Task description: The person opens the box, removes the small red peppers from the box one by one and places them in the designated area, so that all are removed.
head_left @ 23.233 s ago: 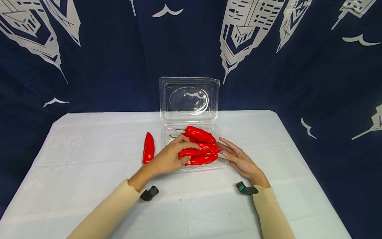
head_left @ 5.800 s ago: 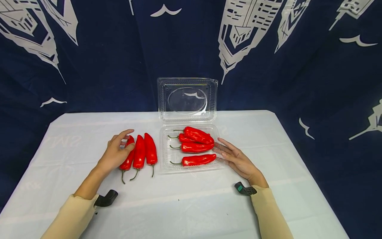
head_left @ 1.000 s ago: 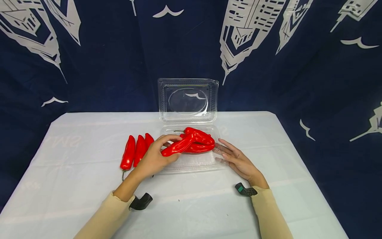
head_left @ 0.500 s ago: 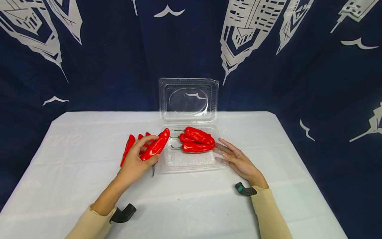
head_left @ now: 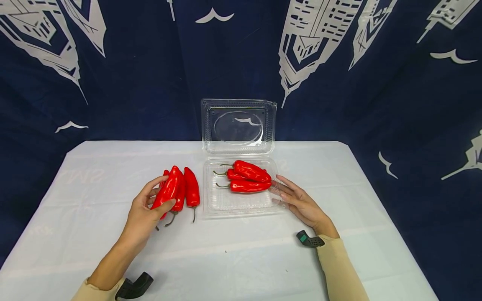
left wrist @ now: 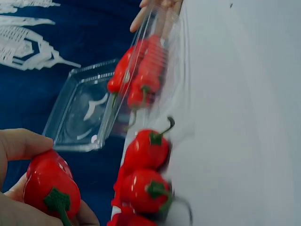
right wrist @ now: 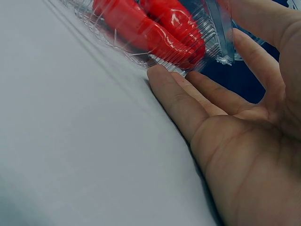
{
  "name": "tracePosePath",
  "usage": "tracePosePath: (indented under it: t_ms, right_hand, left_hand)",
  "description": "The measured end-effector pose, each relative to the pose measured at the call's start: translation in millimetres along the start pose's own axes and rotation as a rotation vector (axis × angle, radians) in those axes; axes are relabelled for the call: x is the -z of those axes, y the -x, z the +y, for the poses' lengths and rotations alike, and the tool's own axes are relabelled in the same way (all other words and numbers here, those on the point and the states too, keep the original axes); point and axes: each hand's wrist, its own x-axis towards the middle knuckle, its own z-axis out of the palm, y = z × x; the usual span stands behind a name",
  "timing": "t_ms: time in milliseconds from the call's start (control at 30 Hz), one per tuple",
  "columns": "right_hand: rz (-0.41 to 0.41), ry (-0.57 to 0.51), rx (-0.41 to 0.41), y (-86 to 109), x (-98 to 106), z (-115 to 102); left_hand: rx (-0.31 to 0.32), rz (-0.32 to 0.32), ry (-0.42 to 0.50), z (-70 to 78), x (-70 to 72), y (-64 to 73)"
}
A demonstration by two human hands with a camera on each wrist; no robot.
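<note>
Head view is showing the left hand (head_left: 142, 214) gripping a glossy red pepper (head_left: 167, 190) above the left part of the table (head_left: 244, 259), thumb on one side and curled fingers on the other. Three loose peppers (head_left: 192, 187) are lying just below and beside it, stems pointing toward the person. The right hand (head_left: 303, 205) is holding nothing; its fingers are extending nearly straight against the end wall of a clear clamshell container (head_left: 241, 203). Inside, three packed peppers (head_left: 249, 186) are lying toward the back, and the lid (head_left: 239, 129) is standing upright behind them.

The gripped pepper is probably handling as light and fairly firm, with slippery skin (its shine is suggesting as much), so its broad body is offering a surer hold than its stem (left wrist: 59, 202). The container is looking thin and easily bent.
</note>
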Motion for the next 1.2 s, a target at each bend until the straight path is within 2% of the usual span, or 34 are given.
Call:
tracePosePath:
  t_ms: [333, 533, 600, 733, 867, 1067, 1133, 1200]
  right_hand:
    - [0.001, -0.007, 0.002, 0.3, 1, 1]
    - [-0.001, -0.015, -0.002, 0.6, 1, 1]
    - [-0.003, -0.014, 0.000, 0.6, 1, 1]
    - [-0.005, -0.008, 0.003, 0.2, 0, 1]
    - [-0.002, -0.004, 0.007, 0.4, 0, 1]
    - [0.002, -0.008, 0.001, 0.4, 0, 0]
    - [0.007, -0.007, -0.005, 0.2, 0, 0]
    - [0.009, -0.006, -0.008, 0.2, 0, 0]
  left_hand:
    - [0.088, 0.097, 0.103, -7.6, 30.3, -9.0]
    - [0.187, 0.095, 0.278, -15.4, 45.5, -19.0]
    - [0.213, 0.101, 0.305, -19.4, 49.7, -22.9]
    - [0.254, 0.120, 0.278, -28.7, 55.3, -29.6]
    - [0.278, 0.136, 0.230, -37.5, 54.9, -34.9]
    - [0.237, 0.202, 0.046, -45.7, 48.7, -41.6]
    - [0.227, 0.202, 0.003, -47.0, 46.7, -42.9]
    - [0.229, 0.182, -0.002, -46.9, 44.8, -44.6]
